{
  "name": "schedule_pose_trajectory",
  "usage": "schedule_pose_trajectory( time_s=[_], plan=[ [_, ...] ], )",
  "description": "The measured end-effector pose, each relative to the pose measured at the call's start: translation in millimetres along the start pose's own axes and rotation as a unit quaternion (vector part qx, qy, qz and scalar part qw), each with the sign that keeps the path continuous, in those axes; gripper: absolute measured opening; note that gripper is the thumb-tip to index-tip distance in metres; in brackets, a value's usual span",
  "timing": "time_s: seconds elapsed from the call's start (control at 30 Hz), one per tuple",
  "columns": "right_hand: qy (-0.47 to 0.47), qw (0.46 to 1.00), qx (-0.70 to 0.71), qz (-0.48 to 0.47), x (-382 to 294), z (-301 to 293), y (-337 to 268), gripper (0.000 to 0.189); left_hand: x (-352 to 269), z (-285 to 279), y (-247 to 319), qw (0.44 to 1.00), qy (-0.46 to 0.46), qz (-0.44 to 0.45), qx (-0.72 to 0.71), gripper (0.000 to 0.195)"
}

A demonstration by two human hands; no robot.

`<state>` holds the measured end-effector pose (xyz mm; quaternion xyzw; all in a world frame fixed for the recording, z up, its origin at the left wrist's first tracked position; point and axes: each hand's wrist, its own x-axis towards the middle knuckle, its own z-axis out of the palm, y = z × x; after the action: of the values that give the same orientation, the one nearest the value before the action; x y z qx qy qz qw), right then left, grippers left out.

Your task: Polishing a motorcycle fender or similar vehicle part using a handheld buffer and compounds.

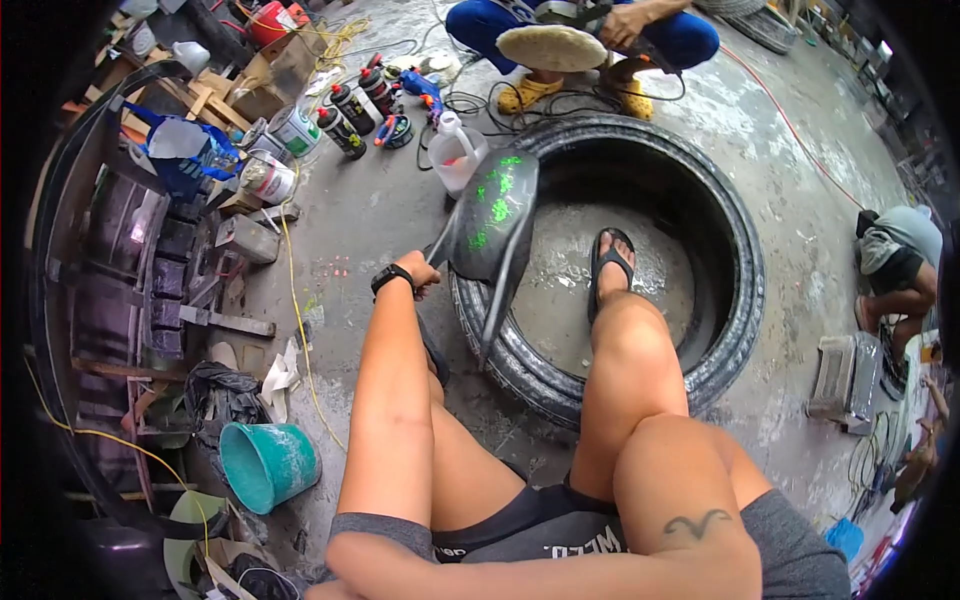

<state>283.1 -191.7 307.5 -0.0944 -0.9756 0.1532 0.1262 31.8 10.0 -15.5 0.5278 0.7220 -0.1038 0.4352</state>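
Observation:
My left hand (421,276), with a black watch on the wrist, grips a narrow arm of a curved black plastic fender-like part (491,217). Bright green patches mark the part's upper face. It leans over the left side of a large tyre (742,300) lying flat on the concrete floor, and its long arms point down towards me. My right hand is out of view; the right forearm crosses the bottom of the picture. My sandalled foot (615,262) stands inside the tyre. A translucent jug (455,161) is just behind the part.
Bottles (341,133), paint cans (294,129) and a blue tool (421,91) stand upper left. A green bucket (270,465) lies tipped lower left. Beyond the tyre a person crouches with a polisher with a fluffy pad (551,49). Cables cross the floor; another person bends far right.

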Motion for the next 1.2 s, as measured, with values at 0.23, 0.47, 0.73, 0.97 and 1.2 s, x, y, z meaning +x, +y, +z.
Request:
schedule_pose_trajectory(
  time_s=[0.23, 0.47, 0.73, 0.97, 1.2],
  plan=[
    [-0.010, 0.995, 0.095, 0.022, 7, 1, 16, 0.017, 0, 1, -6, 0.999, -0.001, 0.007, -0.040, 0.021],
    [0.070, 0.958, 0.264, 0.086, 12, -1, 43, 0.018, 6, 0, -14, 0.996, -0.012, 0.073, 0.040, 0.019],
    [0.373, 0.837, 0.221, 0.333, 22, 33, 171, 0.036, 17, -5, -18, 0.998, -0.024, 0.057, 0.002, 0.042],
    [0.279, 0.826, 0.123, 0.474, 1, 94, 204, 0.029, 33, -8, -16, 0.990, -0.009, 0.017, -0.139, 0.077],
    [-0.092, 0.887, 0.173, 0.418, 9, 124, 153, 0.032, 115, -59, -12, 0.978, 0.153, 0.104, -0.099, 0.056]
  ],
)
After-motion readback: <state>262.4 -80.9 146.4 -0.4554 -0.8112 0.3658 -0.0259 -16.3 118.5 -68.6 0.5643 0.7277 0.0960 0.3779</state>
